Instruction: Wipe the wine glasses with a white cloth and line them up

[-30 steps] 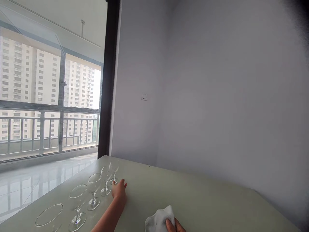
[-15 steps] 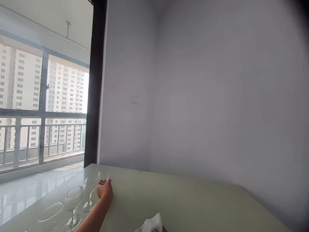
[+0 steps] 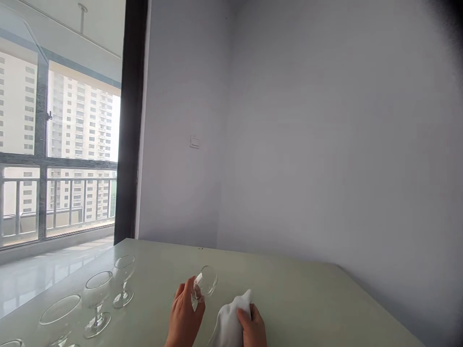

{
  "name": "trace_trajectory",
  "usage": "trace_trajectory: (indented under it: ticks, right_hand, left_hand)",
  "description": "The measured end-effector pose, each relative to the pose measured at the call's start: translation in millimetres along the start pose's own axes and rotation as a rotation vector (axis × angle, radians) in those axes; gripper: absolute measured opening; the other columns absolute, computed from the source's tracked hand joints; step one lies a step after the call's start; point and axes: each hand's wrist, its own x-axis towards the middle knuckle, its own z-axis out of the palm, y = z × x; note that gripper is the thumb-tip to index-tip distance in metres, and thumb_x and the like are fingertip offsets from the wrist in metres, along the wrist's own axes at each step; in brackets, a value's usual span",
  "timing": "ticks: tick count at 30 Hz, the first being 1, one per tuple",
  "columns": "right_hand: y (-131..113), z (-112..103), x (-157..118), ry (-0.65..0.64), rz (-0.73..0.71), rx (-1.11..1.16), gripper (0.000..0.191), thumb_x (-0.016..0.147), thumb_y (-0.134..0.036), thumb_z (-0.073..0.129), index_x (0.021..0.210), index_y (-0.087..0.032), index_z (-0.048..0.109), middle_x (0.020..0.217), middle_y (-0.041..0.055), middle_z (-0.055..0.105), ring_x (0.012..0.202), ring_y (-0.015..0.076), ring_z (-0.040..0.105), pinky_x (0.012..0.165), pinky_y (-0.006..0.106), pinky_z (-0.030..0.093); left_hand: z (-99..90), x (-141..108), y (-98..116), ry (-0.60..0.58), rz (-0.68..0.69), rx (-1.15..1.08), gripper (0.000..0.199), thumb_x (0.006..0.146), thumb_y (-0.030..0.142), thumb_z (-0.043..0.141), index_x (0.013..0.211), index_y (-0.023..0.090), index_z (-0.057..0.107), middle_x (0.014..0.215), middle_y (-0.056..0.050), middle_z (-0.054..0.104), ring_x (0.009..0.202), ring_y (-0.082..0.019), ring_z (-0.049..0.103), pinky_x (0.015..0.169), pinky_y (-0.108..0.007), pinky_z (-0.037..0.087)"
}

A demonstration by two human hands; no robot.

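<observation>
Right hand [image 3: 254, 327] at the table's [image 3: 307, 299] near edge, clenched on a white cloth [image 3: 231, 318]. Left hand [image 3: 185, 315] just beside it, grasping a small stemmed glass [image 3: 204, 285], tilted, lifted off the table. Three upright glasses [image 3: 96, 301] stand in a row along the left edge.

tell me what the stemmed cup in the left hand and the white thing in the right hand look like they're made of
The stemmed glass held by the left hand looks like clear, glossy glass: the table shows through its bowl and the rim catches light. The white cloth under the right hand seems soft, matte fabric, since it bunches into folds; the weave is too small to tell.
</observation>
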Motion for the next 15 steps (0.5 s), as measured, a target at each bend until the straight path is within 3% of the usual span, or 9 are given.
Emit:
trace_trajectory:
  ticks: [3,6,8,11,15]
  right_hand:
    - [-31.1,-1.8,-4.0,0.064,-0.103,-0.107,0.014,0.065,-0.034,0.052,0.065,-0.022,0.045,0.053,-0.0064,0.042,0.049,0.0123,0.038,0.048,0.024,0.032]
    - [-63.8,2.4,-18.4,0.073,-0.292,-0.193,0.008,0.069,-0.027,0.050,0.074,-0.021,0.049,0.061,-0.0044,0.048,0.055,0.0133,0.042,0.054,0.024,0.035]
    - [-76.7,8.2,-29.6,-0.013,-0.357,-0.225,0.009,0.070,-0.024,0.047,0.077,-0.020,0.052,0.063,-0.0032,0.051,0.058,0.0140,0.044,0.056,0.024,0.036]
    - [-77.1,19.1,-43.6,-0.239,-0.351,-0.261,0.016,0.068,-0.019,0.045,0.075,-0.019,0.059,0.065,-0.0002,0.059,0.061,0.0157,0.052,0.059,0.023,0.040]
    - [-63.0,29.9,-53.5,-0.464,-0.425,-0.200,0.040,0.068,-0.019,0.046,0.103,-0.019,0.067,0.105,0.0069,0.068,0.098,0.0226,0.060,0.085,0.028,0.043]
  left_hand:
    - [9.7,-17.1,-8.6,-0.023,0.031,0.042,0.028,0.077,0.029,0.042,0.105,0.027,0.049,0.084,-0.002,0.066,0.076,-0.023,0.062,0.068,-0.032,0.044]
    - [17.9,-27.1,-15.3,-0.016,0.031,0.038,0.026,0.081,0.030,0.038,0.104,0.027,0.048,0.082,-0.002,0.067,0.070,-0.022,0.063,0.064,-0.031,0.043]
    - [17.6,-30.4,-16.1,-0.046,0.034,0.055,0.026,0.082,0.031,0.035,0.105,0.027,0.048,0.084,-0.002,0.068,0.072,-0.022,0.064,0.066,-0.031,0.044]
    - [9.6,-31.1,-13.8,-0.146,0.004,0.085,0.029,0.083,0.033,0.034,0.109,0.026,0.046,0.089,-0.004,0.067,0.078,-0.022,0.064,0.069,-0.033,0.045]
    - [-3.7,-27.1,-10.8,-0.190,-0.005,0.088,0.031,0.081,0.031,0.039,0.111,0.025,0.044,0.099,-0.005,0.066,0.084,-0.022,0.063,0.075,-0.035,0.046]
